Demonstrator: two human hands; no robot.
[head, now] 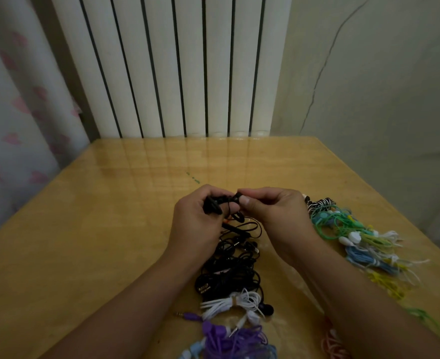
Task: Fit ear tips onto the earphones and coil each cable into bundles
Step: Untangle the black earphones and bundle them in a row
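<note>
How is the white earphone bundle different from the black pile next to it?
The white earphone bundle is tied around its middle into one neat coil; the black pile is a loose tangle of loops. The white earphone bundle is small and lies nearer the person; the black pile is bigger and stretches up toward the left hand and right hand, which hold a black earphone above it. Both rest on the wooden table.

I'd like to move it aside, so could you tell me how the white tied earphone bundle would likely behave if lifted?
The white bundle is bound at its middle, so it probably lifts as one piece. Its loose loop ends likely flop, and it looks light.
</note>
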